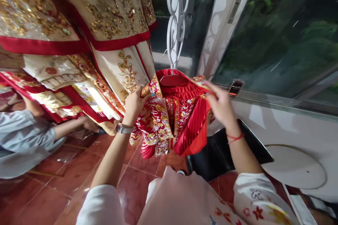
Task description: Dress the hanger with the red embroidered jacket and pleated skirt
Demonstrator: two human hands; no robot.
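Observation:
A red embroidered wedding-style jacket with gold thread and a pleated red panel (171,119) hangs from a wire hanger hook (170,58), next to white wrought-iron scrollwork (176,17). My left hand (134,105), with a watch on the wrist, pinches the jacket's gold-trimmed left edge. My right hand (220,107), with a red string on the wrist, holds its upper right edge beside the pleats. Both hands spread the front apart. The hook's exact contact with the scrollwork is hard to make out.
Cream and red embroidered robes (79,17) hang in a dense row on the left. Below them, a co-worker in a grey shirt (26,137) reaches toward the hems. A phone (235,88) lies on the window ledge. A black seat (224,151), a round white tabletop (293,167) and red floor tiles (74,172) lie below.

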